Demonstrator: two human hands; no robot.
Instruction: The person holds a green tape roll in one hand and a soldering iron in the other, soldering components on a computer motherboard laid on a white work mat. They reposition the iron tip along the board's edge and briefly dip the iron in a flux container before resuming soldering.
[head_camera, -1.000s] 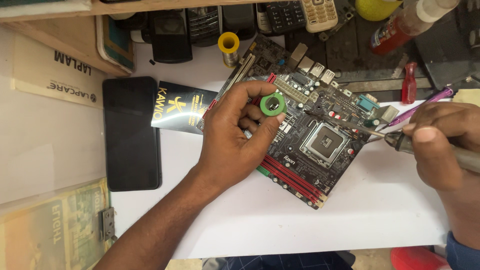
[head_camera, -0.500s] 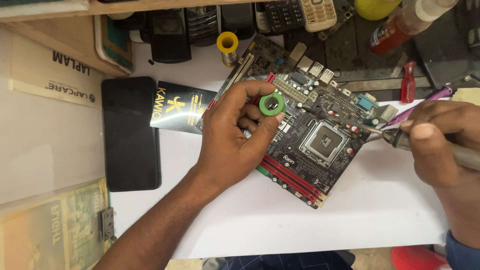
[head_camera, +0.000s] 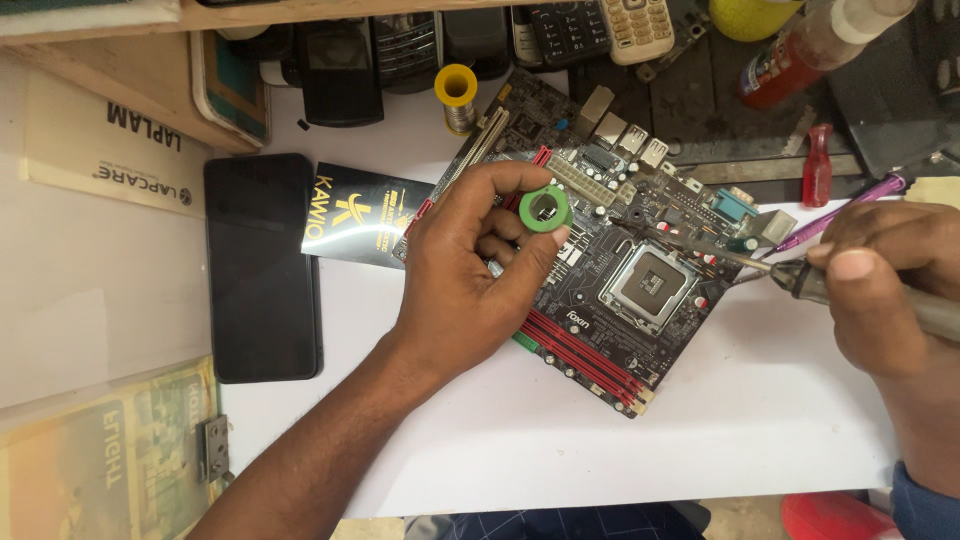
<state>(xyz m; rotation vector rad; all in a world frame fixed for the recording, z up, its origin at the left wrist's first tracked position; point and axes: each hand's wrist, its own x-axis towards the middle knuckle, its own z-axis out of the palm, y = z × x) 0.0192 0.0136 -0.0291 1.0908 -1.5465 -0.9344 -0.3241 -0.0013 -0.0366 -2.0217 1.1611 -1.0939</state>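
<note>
a black phone (head_camera: 262, 265) lies flat at the left of the white desk (head_camera: 760, 430), just beside a black and gold packet (head_camera: 365, 215). the left hand (head_camera: 470, 280) rests over the circuit board (head_camera: 610, 270), fingers curled around a small green spool (head_camera: 545, 209) held above the board's middle. the right hand (head_camera: 890, 285) grips a soldering iron (head_camera: 800, 275), its tip reaching onto the board near the square socket (head_camera: 650, 285).
</note>
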